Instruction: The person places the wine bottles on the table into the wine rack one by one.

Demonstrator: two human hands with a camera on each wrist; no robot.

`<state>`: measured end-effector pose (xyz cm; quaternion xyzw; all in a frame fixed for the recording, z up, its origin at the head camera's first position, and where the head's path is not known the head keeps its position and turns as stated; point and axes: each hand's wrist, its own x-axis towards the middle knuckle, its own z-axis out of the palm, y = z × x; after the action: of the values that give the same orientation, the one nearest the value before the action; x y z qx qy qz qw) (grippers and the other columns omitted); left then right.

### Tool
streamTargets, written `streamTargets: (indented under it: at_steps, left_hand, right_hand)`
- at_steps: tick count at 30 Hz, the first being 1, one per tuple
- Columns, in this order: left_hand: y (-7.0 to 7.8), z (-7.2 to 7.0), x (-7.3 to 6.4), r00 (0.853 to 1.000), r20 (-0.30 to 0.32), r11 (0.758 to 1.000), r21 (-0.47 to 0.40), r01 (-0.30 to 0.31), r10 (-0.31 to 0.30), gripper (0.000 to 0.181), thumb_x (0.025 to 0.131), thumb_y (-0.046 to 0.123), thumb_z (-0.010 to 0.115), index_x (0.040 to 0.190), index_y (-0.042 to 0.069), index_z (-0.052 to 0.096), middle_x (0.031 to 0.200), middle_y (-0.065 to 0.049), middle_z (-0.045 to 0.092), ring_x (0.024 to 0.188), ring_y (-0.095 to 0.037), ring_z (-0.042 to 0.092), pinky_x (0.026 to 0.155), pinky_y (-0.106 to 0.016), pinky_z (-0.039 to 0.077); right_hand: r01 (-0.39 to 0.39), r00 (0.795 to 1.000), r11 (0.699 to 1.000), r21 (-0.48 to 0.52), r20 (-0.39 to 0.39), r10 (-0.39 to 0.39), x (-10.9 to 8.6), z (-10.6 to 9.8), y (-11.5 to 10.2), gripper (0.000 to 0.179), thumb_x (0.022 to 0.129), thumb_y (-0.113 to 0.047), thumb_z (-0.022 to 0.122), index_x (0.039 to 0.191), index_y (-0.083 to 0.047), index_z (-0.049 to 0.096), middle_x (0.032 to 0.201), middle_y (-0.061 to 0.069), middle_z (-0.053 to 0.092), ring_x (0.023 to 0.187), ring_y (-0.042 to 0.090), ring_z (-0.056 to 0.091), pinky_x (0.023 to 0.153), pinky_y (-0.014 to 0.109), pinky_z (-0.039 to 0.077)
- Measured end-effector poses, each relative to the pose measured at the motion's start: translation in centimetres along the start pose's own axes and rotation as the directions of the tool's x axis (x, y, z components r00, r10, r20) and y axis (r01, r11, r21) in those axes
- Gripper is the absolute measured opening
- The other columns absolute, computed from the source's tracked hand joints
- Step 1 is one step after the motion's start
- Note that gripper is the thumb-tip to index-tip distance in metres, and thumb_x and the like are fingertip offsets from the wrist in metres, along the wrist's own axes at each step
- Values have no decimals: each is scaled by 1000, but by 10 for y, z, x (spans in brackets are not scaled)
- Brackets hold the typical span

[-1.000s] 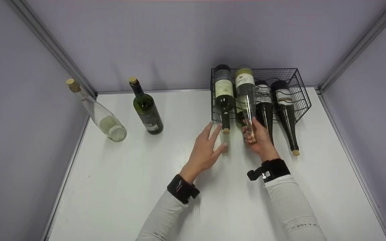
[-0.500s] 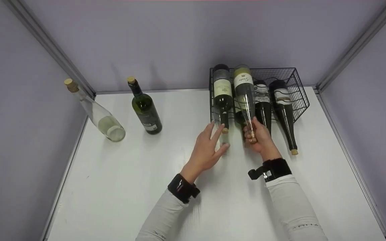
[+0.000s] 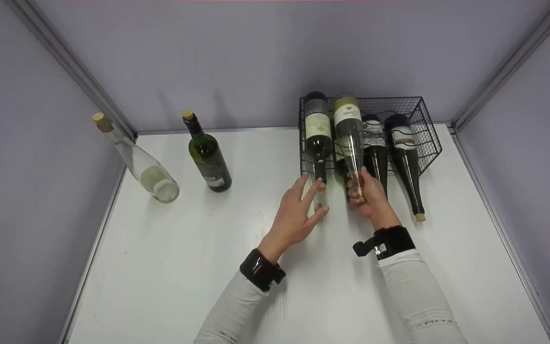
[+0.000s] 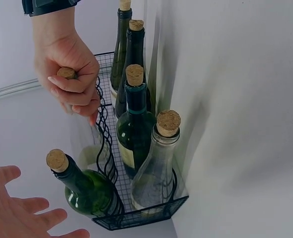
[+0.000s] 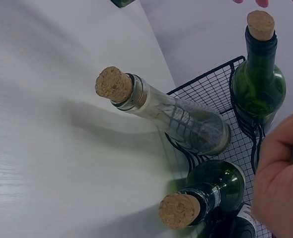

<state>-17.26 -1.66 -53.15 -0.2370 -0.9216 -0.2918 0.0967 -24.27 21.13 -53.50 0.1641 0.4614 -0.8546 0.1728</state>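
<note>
My right hand [image 3: 373,196] grips the corked neck of a clear wine bottle [image 3: 349,125] with a white label. This bottle lies neck toward me on the upper tier of a black wire rack [image 3: 430,138]. Beside it on that tier lies a green wine bottle [image 3: 319,129] with a cream label. My left hand [image 3: 293,217] is held open with spread fingers, its fingertips close by the green bottle's cork. In the left wrist view, the right hand's fingers [image 4: 72,96] wrap round the neck, with the cork [image 4: 66,73] showing above them.
Beneath, the rack holds another clear bottle [image 5: 186,121], a green bottle [image 5: 226,181] and two dark bottles, one with its neck [image 3: 411,184] jutting out at the right. A clear bottle [image 3: 148,167] and a green bottle [image 3: 210,165] stand upright on the white table's left side. Grey walls enclose the table.
My left hand has edged slightly right, its fingers nearer the green bottle's cork. The right hand keeps its grip on the clear wine bottle, almost unmoved.
</note>
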Motion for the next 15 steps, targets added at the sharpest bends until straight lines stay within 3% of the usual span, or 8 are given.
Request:
streamTargets:
  at_steps: [8,15]
  left_hand:
    - [-5,-5,-3,1000,-1,1000,-6,25,-25,67,102,54,40,156,17,29,159,-18,20,144,-32,24,113,-51,26]
    - [-12,-11,-5,998,-31,999,-25,48,-49,67,101,50,47,155,15,30,158,-18,21,143,-33,27,112,-51,27]
  right_hand:
    - [-36,999,999,-37,-35,35,1,2,-1,52,105,-46,34,124,1,45,76,4,52,50,10,47,38,18,35]
    - [-38,999,998,-57,-34,36,0,-1,-3,53,105,-45,33,126,3,44,76,4,51,49,10,45,37,17,32]
